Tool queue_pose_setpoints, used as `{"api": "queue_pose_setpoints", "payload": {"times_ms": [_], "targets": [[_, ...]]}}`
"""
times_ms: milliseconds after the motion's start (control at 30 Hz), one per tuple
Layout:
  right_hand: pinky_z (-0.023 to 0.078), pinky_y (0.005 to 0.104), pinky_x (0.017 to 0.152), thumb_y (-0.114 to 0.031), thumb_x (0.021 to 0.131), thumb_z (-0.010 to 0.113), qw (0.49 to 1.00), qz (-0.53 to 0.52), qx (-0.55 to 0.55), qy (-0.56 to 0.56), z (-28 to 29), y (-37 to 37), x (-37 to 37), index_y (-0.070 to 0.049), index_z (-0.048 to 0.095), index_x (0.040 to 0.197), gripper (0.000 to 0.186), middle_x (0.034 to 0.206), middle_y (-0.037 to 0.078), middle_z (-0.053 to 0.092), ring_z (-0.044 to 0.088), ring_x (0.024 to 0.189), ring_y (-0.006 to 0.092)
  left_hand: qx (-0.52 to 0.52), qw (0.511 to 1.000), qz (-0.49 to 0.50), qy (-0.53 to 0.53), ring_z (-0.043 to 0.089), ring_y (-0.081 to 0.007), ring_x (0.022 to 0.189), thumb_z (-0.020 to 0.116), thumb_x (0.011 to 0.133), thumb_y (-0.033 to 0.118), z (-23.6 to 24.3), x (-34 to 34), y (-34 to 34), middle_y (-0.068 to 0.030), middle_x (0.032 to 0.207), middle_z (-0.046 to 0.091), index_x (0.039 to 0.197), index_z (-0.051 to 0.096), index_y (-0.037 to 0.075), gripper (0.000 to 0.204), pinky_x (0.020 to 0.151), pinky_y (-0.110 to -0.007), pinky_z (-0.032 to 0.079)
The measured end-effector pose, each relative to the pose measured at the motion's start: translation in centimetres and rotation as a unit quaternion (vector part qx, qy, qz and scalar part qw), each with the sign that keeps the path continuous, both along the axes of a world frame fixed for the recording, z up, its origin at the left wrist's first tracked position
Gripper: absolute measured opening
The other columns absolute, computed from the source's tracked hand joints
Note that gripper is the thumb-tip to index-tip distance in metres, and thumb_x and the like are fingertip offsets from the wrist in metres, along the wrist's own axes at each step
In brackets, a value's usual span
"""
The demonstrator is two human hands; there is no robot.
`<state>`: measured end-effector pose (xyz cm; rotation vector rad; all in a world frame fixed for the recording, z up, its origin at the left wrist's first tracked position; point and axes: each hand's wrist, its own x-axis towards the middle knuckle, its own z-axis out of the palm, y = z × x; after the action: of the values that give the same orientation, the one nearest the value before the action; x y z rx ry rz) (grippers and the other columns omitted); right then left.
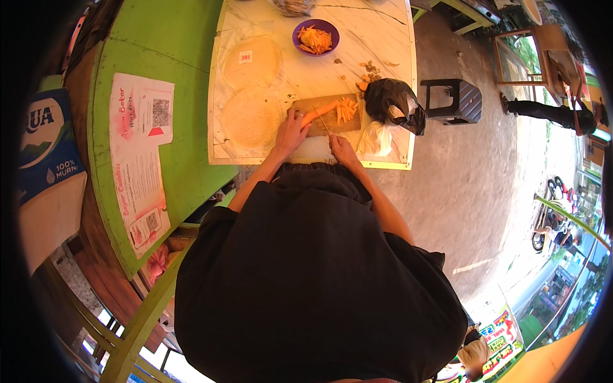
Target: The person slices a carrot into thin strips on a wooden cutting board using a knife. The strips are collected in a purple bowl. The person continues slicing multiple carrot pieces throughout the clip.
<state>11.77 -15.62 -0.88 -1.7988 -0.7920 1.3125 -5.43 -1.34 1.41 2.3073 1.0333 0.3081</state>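
Head view, L to R: L hand (292, 132) has fingers curled over the carrot (313, 116), pinning it on the flat wooden board (351, 126); smooth & round, it could roll if grip slackens, nicking fingers nr the blade. R hand (342, 149): fingers closed round the thin knife (322, 119). Loose slim sticks (347, 110) may spill twd the crinkly black bag (387, 101).

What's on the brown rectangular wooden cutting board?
A long orange carrot under the left hand, a pile of thin orange strips, and the slim knife in the right hand. Board beneath them is covered.
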Motion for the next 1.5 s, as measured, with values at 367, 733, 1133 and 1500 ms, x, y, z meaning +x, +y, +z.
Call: {"api": "queue_pose_setpoints", "payload": {"times_ms": [367,733,1133,1500], "targets": [[0.046,0.0458,0.062,-0.041,0.109,0.047,0.991,0.031,0.007,-0.129,-0.2,0.1,-0.1,0.004,0.06,0.08,0.055,0.067,0.021,0.059,0.059,0.062,0.0339,0.042,0.999,-0.015,-0.001,0.061,-0.037,0.103,0.062,0.101,0.029,-1.7,-0.3,-0.4,-0.0181,0.115,0.058,0.134,0.053,0.001,0.044,0.084,-0.046,0.054],[0.05,0.0613,0.073,-0.03,0.109,0.044,0.96,0.076,0.002,-0.27,1.8,0.8,-1.0,0.009,0.066,0.088,0.049,0.086,0.038,0.064,0.063,0.085,0.0569,0.096,0.995,-0.016,-0.001,0.059,-0.0347,0.104,0.064,0.099,0.029,-1.8,-0.4,-0.6,-0.0163,0.112,0.059,0.134,0.054,0.0,0.046,0.084,-0.043,0.054],[0.056,0.0588,0.068,-0.04,0.109,0.044,0.928,0.07,-0.072,-0.36,1.8,2.0,-2.3,0.004,0.066,0.079,0.058,0.077,0.034,0.067,0.069,0.075,0.0525,0.096,0.995,0.001,-0.012,0.059,-0.0355,0.1,0.065,0.098,0.025,-1.8,-0.2,-0.9,-0.0172,0.11,0.057,0.132,0.055,0.001,0.043,0.08,-0.045,0.054],[0.058,0.0552,0.064,-0.044,0.108,0.045,0.907,0.051,-0.053,-0.415,-0.9,1.5,-2.5,-0.001,0.065,0.083,0.054,0.077,0.03,0.069,0.071,0.071,0.0472,0.069,0.997,0.001,-0.025,0.06,-0.0399,0.098,0.058,0.104,0.024,-1.1,0.1,-0.5,-0.0204,0.111,0.058,0.128,0.053,-0.001,0.035,0.08,-0.049,0.053]]}}
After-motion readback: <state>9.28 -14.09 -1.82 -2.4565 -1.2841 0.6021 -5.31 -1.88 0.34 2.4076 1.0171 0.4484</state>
